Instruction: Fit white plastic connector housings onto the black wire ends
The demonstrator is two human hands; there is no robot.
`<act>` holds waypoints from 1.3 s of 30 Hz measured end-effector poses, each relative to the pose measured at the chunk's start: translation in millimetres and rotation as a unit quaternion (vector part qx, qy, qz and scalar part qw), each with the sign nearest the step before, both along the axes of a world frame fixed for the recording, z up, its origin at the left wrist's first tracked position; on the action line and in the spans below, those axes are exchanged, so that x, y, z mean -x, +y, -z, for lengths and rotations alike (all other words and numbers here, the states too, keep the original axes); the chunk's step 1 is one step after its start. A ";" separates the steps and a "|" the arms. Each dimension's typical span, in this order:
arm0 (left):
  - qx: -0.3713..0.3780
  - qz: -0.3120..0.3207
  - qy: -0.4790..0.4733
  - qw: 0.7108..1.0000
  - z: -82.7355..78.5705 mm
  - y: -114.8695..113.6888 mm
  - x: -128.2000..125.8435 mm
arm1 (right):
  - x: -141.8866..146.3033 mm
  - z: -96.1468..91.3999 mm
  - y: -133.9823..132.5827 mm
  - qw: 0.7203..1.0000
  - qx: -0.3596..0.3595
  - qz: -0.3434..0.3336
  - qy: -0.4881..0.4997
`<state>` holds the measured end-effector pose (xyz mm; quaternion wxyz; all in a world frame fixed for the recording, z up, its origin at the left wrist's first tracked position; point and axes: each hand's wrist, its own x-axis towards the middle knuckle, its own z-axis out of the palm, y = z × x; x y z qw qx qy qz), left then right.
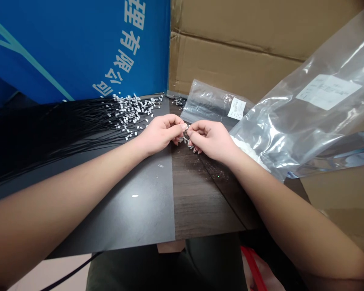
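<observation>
Both hands meet over the middle of the table, fingertips almost touching. My left hand point(165, 131) is closed in a pinch on a small white connector, only partly visible between thumb and forefinger. My right hand point(210, 139) pinches a thin black wire point(187, 131) right beside it; most of the wire is hidden by the fingers. Whether the wire end sits inside the connector, I cannot tell. Below the fingertips lie several loose white connectors point(183, 140). To the left spreads a large heap of black wires point(63, 125) with white connectors point(130, 111) on their ends.
A small clear bag point(206, 101) with a label lies behind my hands. At the right a large clear bag point(291, 117) holds small white pieces point(250, 151). A cardboard box point(230, 60) and a blue panel point(79, 40) stand behind the table point(200, 202).
</observation>
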<state>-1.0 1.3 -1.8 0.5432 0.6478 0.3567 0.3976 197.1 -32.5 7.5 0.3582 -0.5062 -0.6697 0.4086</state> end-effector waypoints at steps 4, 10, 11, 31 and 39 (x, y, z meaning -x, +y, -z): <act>0.007 -0.001 -0.003 1.000 -1.5 -0.7 -0.8 | -0.5 -1.7 -0.7 1.000 -0.010 -0.005 -0.023; 0.015 -0.003 -0.006 1.000 -2.5 -1.7 -1.4 | -1.9 -0.7 -0.8 0.999 -0.026 -0.008 -0.035; 0.016 -0.002 -0.007 1.000 -2.4 -1.8 -1.5 | -2.1 -0.2 -0.9 0.999 -0.032 -0.008 -0.037; -0.030 0.012 0.006 0.999 4.4 1.6 2.0 | 5.8 4.7 -4.1 0.999 -0.016 0.025 0.014; -0.032 -0.007 0.045 0.998 1.2 0.4 2.4 | 6.9 5.7 -4.4 0.999 -0.002 0.031 0.020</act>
